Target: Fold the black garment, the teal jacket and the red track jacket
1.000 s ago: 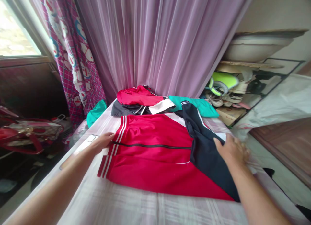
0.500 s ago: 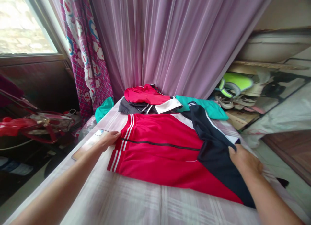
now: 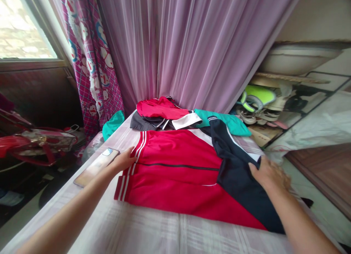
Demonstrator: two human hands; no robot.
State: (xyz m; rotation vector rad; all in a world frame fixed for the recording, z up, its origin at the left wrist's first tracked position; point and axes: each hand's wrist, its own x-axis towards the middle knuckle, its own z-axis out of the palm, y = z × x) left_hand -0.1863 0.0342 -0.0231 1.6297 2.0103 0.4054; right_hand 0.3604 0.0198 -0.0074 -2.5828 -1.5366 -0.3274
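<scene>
A red and navy zip-up jacket (image 3: 178, 181) lies flat and front up, its hem to the left and its navy part to the right. One navy sleeve (image 3: 229, 146) is folded across the upper part, with its striped cuff pointing away from me. My left hand (image 3: 126, 159) rests on the white-striped hem, thumb and fingers apart. On the right, my right hand (image 3: 270, 173) lies over the navy end by a white patch, thumb spread from the fingers; its far fingertips are partly hidden. Left of the hem is a phone (image 3: 94, 168).
Behind the jacket lie a red and dark garment pile (image 3: 164, 109) and a folded teal garment (image 3: 225, 122). A checked sheet (image 3: 153, 228) covers the surface. Purple curtains (image 3: 175, 45) hang at the back. To the right stands a shelf with shoes (image 3: 248, 117).
My left hand has loosened from a pinch on the hem to spread fingers. The right hand's fingers have flattened on the navy cloth. The view has shifted slightly.
</scene>
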